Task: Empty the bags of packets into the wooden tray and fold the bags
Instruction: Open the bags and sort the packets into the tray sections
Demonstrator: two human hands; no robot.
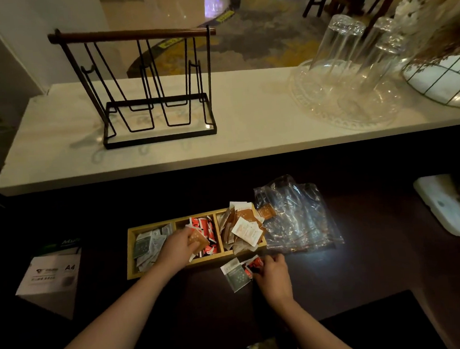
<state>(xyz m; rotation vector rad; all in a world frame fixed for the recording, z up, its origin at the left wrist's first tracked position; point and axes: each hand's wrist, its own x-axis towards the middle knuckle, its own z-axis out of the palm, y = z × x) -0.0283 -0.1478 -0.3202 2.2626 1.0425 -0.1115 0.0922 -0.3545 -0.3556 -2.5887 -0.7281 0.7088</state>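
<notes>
The left hand (178, 247) pinches a brown packet (198, 240) over the wooden tray (132, 252). The right hand (272, 276) grips loose packets (240, 273). The empty bags (297, 218) look thin, slippery; take them by the edges.

The wooden tray (131, 253) is pale yellow-brown. Its left compartment holds grey-green and white packets (147, 247), the middle one red packets (207, 230) with white and black marks, the right one brown and white packets (243, 228), some brown ones dotted white. The left hand (178, 248) holds a brown packet (198, 240) with white dots. By the right hand (271, 275) lie a grey-green packet (237, 278) and a red one (254, 265). The bags (300, 218) are clear. The desk (116, 204) is near black, the upper shelf (246, 118) white with faint marbling, the wire rack (150, 103) black with a dark brown bar. The paper box (50, 274) is white and green.
</notes>
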